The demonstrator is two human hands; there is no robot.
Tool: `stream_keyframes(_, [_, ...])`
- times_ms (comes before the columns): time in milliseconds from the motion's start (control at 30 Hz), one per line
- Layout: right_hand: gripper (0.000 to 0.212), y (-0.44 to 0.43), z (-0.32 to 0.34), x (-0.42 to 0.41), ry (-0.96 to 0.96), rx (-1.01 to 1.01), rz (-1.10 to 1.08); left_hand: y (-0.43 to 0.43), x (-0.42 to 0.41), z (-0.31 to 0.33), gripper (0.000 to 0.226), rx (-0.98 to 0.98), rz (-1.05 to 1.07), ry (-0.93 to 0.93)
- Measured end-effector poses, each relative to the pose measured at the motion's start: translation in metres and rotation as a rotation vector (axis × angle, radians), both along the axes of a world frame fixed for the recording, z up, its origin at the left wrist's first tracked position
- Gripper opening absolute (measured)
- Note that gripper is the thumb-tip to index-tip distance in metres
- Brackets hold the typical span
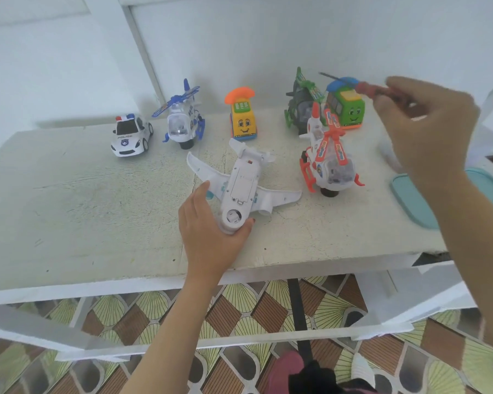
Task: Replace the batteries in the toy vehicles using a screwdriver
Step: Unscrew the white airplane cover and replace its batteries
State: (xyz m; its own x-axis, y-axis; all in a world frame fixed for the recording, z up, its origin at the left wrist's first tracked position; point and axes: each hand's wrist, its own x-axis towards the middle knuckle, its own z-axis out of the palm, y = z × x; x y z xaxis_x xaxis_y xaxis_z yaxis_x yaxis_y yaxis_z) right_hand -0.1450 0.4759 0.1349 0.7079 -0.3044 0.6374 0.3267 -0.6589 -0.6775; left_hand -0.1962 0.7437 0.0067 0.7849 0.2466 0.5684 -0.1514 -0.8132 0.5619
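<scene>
Head view: the left hand [211, 237] grips the nose of the white plane [245, 180], thumb on one side and fingers curled round the other. The plane lies belly up mid-table [97, 209]. Raised at the far right, the right hand [427, 123] pinches a red screwdriver [365, 88] by its handle, shaft pointing left above the green car [347, 106]. A red helicopter [328, 160] stands just right of the plane; a police car [130, 135] sits far left.

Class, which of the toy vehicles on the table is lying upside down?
The white plane, held at its nose by the left hand. Its flat underside faces up, while all the others stand upright.
</scene>
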Motion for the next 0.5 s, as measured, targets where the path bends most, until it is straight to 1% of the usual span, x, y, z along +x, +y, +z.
stream_keyframes(33, [0.029, -0.011, -0.011, 0.001, 0.029, -0.036, -0.054, 0.0, 0.0, 0.0, 0.093, 0.0, 0.001, 0.003])
stream_keyframes(100, [0.034, -0.028, -0.038, 0.0, 0.113, -0.059, -0.084, 0.001, 0.0, 0.0, 0.093, -0.008, 0.0, 0.009])
stream_keyframes(167, [0.032, -0.041, -0.063, -0.007, 0.214, -0.086, -0.102, 0.0, 0.0, 0.0, 0.094, -0.035, 0.0, 0.025])
stream_keyframes(300, [0.025, -0.05, -0.095, -0.018, 0.347, -0.291, -0.151, 0.001, 0.0, -0.001, 0.095, -0.065, 0.002, 0.041])
stream_keyframes(400, [0.023, -0.052, -0.107, -0.02, 0.396, -0.384, -0.177, 0.0, -0.002, 0.001, 0.095, -0.091, -0.015, 0.055])
stream_keyframes(500, [0.03, -0.054, -0.114, -0.018, 0.403, -0.386, -0.168, -0.002, -0.004, 0.003, 0.091, -0.155, -0.038, 0.087])
